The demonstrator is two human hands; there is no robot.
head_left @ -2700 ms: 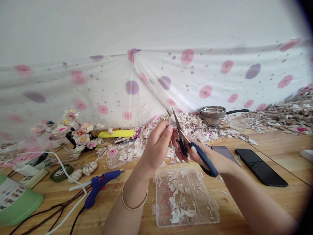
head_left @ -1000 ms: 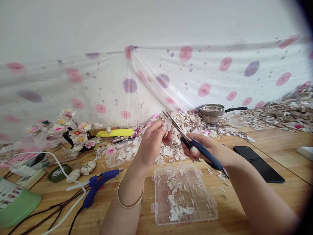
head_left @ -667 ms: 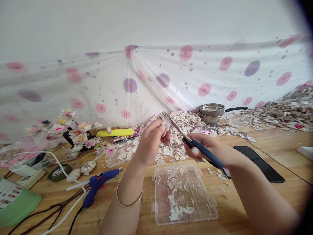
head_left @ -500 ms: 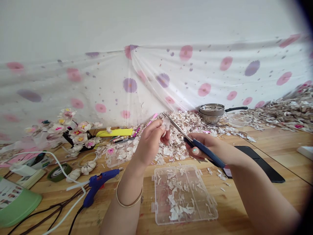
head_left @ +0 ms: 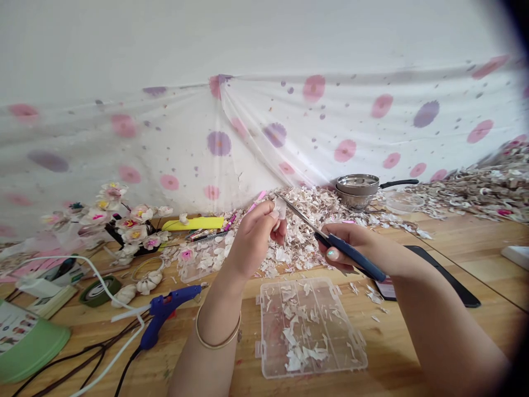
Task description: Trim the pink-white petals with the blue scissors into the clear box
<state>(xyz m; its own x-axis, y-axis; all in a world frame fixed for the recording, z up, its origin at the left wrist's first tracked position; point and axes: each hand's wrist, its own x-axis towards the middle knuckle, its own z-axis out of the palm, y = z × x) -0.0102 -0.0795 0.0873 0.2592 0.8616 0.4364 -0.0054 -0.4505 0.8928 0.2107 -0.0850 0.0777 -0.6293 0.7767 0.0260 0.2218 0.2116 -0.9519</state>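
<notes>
My left hand (head_left: 258, 231) is closed, pinching a thin, papery white garlic skin (head_left: 280, 207) between thumb and fingers. In my right hand (head_left: 351, 245) is a pair of scissors (head_left: 349, 255) with dark blue handles. The blades point up and left, their tips beside the garlic skin, and look nearly together; whether they touch it I cannot tell. Below my hands lies a clear plastic compartment box (head_left: 345, 361) with scraps of skin on it. Behind them spreads a heap of pale skins (head_left: 308, 220).
At the left lie a blue glue gun (head_left: 165, 311) with cables, garlic bulbs (head_left: 149, 282), a green tape roll (head_left: 100, 292) and handmade flowers (head_left: 136, 234). Metal bowls (head_left: 357, 191) stand at the back right. A black phone (head_left: 446, 278) lies partly behind my right forearm.
My right hand has shifted slightly right with the scissors, and the blades have come closer together. My left hand keeps its pinch on the garlic skin in nearly the same place.
</notes>
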